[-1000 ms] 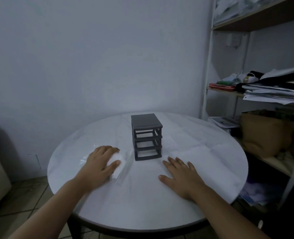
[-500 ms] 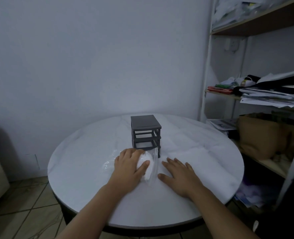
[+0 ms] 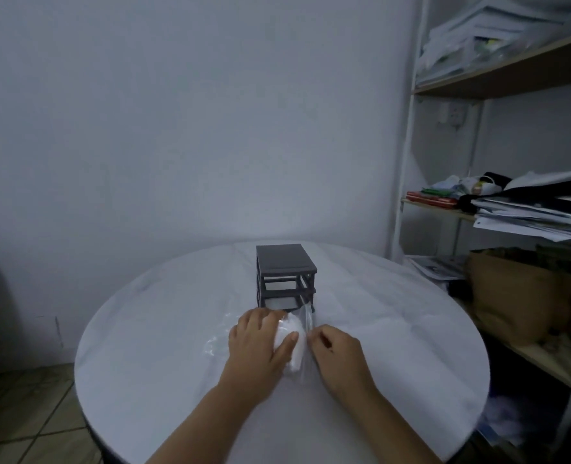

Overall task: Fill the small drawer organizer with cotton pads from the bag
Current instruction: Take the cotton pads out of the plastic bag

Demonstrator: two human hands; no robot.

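A small dark grey drawer organizer [image 3: 284, 276] stands in the middle of the round white table [image 3: 163, 316]; its slots look open, with no drawers visible. Right in front of it lies a clear plastic bag of white cotton pads [image 3: 294, 343]. My left hand [image 3: 259, 346] grips the bag from the left, thumb over the pads. My right hand [image 3: 339, 354] pinches the bag's clear edge on the right side. The lowest part of the organizer is hidden behind the bag and my hands.
A shelf unit [image 3: 498, 209] with stacked papers, clothes and a brown paper bag [image 3: 511, 296] stands to the right of the table. A plain wall is behind. Tiled floor [image 3: 26, 413] shows at the lower left.
My left hand slid the bag from the table's left to just in front of the organizer. My right hand lifted off the table and took the bag's right edge.
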